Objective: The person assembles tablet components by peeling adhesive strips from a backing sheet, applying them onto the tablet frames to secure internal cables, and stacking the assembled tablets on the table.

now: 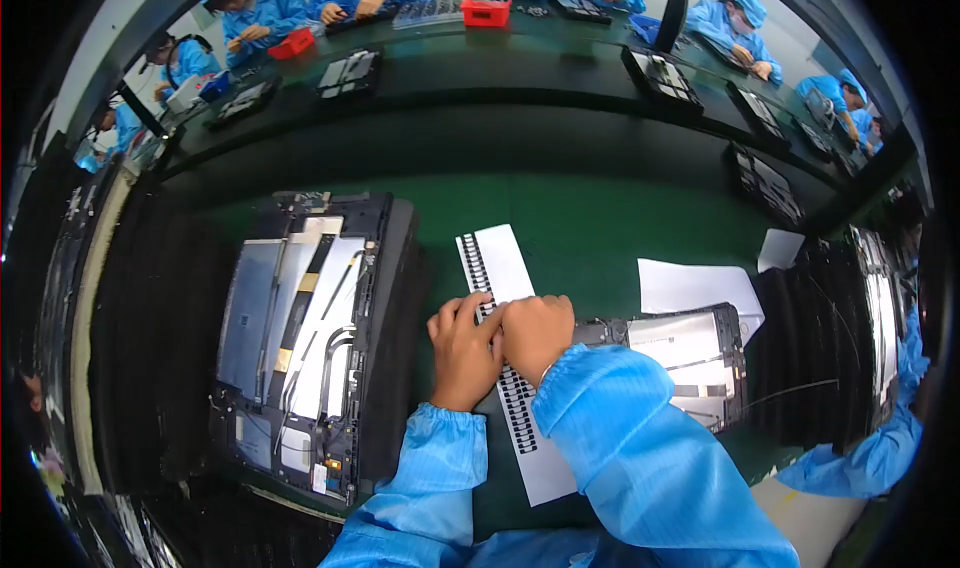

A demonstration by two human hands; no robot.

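A long white sheet of small black stickers (512,258) lies slantwise on the green bench in front of me. My left hand (463,356) rests across its middle, fingers bent but spread apart, with the foremost finger reaching to my right hand. Closed like a fist, my right hand (538,334) is bent over the same stretch of sheet, touching the left fingers. Its fingertips are hidden, so whatever they pinch cannot be seen. Just right of that hand lies an opened tablet-like device (675,353) with silvery battery plates, partly covered by my right sleeve.
At my left stands a thick stack of opened devices (300,338); another dark stack (810,348) stands at the right. White paper (695,286) lies behind the right-hand device. Beyond, more devices (348,73) and a red bin (486,13) sit before co-workers in blue.
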